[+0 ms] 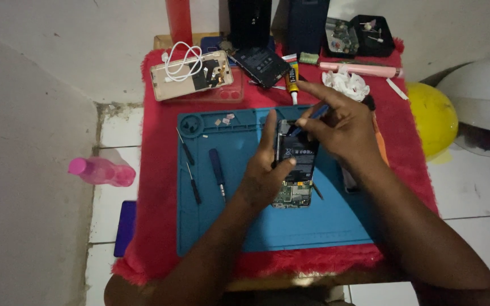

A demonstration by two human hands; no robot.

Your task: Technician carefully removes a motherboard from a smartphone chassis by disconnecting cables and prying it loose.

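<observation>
The left hand (265, 173) grips an opened phone (295, 164) on a blue mat (313, 226); the right hand (338, 124) presses a blue tool (312, 115) into its top edge.

On your blue mat (267, 226) you have three screwdrivers (218, 173) and one opened phone (296, 164), with your two hands, left hand (265, 175) and right hand (341, 122), on it. Behind the mat you have one gold phone back (191, 76) with one white cable (184, 61) coiled on it, one loose battery (261, 65), one glue tube (292, 82) and one pink rod (361, 69). To the sides you have one pink bottle (102, 170), one yellow ball (433, 116) and one white helmet (483, 105).
</observation>
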